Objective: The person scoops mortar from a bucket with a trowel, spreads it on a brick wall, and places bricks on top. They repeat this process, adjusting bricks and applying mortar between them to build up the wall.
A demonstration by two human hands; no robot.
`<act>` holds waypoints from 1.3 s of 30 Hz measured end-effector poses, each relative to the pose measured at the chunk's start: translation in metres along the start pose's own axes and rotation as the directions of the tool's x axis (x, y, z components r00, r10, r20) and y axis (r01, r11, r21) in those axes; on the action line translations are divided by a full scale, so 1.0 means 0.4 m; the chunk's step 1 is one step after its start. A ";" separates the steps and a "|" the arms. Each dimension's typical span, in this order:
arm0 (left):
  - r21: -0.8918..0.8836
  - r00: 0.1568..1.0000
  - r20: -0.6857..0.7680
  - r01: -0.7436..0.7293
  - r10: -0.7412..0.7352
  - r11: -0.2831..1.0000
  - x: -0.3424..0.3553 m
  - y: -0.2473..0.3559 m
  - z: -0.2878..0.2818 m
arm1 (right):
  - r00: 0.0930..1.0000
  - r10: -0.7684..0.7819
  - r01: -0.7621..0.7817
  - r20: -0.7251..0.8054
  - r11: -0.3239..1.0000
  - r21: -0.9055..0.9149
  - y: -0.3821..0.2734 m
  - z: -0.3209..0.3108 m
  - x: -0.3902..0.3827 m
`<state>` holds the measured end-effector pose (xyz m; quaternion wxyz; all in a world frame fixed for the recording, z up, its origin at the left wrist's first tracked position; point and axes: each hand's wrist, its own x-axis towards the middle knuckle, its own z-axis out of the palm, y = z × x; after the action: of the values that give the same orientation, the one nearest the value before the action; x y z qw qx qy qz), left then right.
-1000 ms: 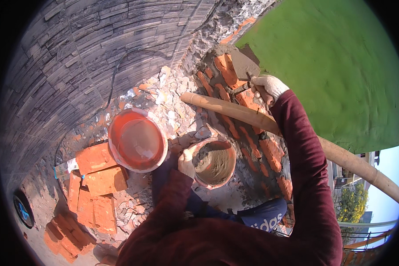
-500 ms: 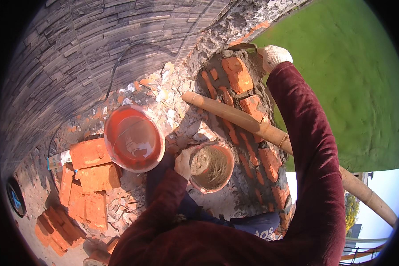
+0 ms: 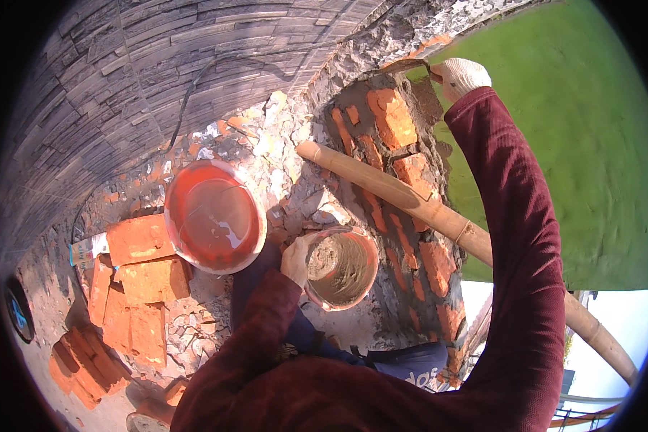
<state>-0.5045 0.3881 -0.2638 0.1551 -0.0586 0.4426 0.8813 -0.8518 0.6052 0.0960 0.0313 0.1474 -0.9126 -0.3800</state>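
Observation:
My right hand (image 3: 461, 78), in a whitish knit glove, is closed round the handle of a trowel (image 3: 402, 66). Its thin blade points left, at the far end of a low brick wall (image 3: 437, 268) with mortar between and around the bricks. A whole orange brick (image 3: 392, 119) lies bedded there, just nearer than the blade. My left hand (image 3: 295, 261), gloved too, grips the left rim of a bucket of grey mortar (image 3: 344, 270); its fingers are partly hidden. Wet mortar (image 3: 426, 101) lies along the wall's right edge, below my right hand.
A bamboo pole (image 3: 389, 189) slants across the wall, passing under my right forearm. Left of the mortar bucket stands a red bucket (image 3: 216, 216) of cloudy water. Stacked bricks (image 3: 140, 281) and rubble (image 3: 281, 169) lie left. Stone-clad wall (image 3: 137, 79) rises behind; green sheeting (image 3: 561, 151) hangs right.
My right hand and the trowel have shifted slightly right and farther away, off the mortar beside the far brick. My left hand stays on the mortar bucket's rim. The view has tilted slightly.

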 end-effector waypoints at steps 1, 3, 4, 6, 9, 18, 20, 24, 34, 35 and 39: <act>-0.003 1.000 -0.009 0.000 0.000 1.000 -0.004 0.007 -0.006 | 1.000 -0.007 0.008 -0.016 0.999 0.050 0.020 -0.007 -0.021; 0.017 1.000 -0.028 -0.002 0.003 1.000 -0.003 0.017 -0.005 | 0.999 0.053 -0.054 0.013 0.998 0.036 0.040 -0.098 -0.097; 0.035 0.999 -0.037 -0.004 0.005 0.999 -0.004 0.020 -0.010 | 0.999 0.039 -0.039 0.009 0.997 0.061 0.055 -0.108 -0.135; -0.030 0.999 -0.041 0.029 -0.030 0.999 0.004 0.004 -0.012 | 0.997 0.074 -0.072 0.001 0.966 0.249 0.061 -0.090 -0.203; -0.022 0.999 -0.035 0.030 -0.031 0.999 0.008 -0.010 -0.015 | 0.987 -0.045 -0.042 0.157 0.861 0.508 0.041 -0.019 -0.222; -0.022 0.999 -0.027 0.028 -0.028 0.999 0.011 -0.006 -0.009 | 0.972 0.118 -0.188 0.204 0.909 0.371 0.073 0.037 -0.171; 0.010 0.999 -0.050 0.016 -0.015 1.000 0.011 -0.007 -0.016 | 0.981 0.139 -0.172 0.134 0.946 0.274 0.050 0.011 -0.194; -0.037 0.998 -0.040 0.041 -0.042 0.998 0.013 -0.014 -0.016 | 0.985 0.156 -0.160 0.070 0.986 0.052 -0.039 -0.012 -0.195; -0.128 0.997 -0.043 0.058 -0.064 0.990 0.016 -0.040 -0.044 | 0.996 0.051 -0.060 -0.071 0.990 -0.127 -0.061 -0.031 -0.100; -0.107 0.998 -0.019 0.055 -0.057 0.993 0.019 -0.034 -0.020 | 0.996 0.079 -0.083 -0.034 0.985 -0.154 -0.064 0.006 -0.086; 0.020 0.999 -0.008 0.032 -0.031 0.999 0.022 -0.013 -0.007 | 0.995 0.092 -0.085 0.024 0.976 -0.199 -0.078 0.056 -0.042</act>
<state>-0.5112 0.3906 -0.2715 0.1678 -0.0676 0.4513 0.8738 -0.8322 0.6048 0.0591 0.0478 0.0966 -0.8763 -0.4696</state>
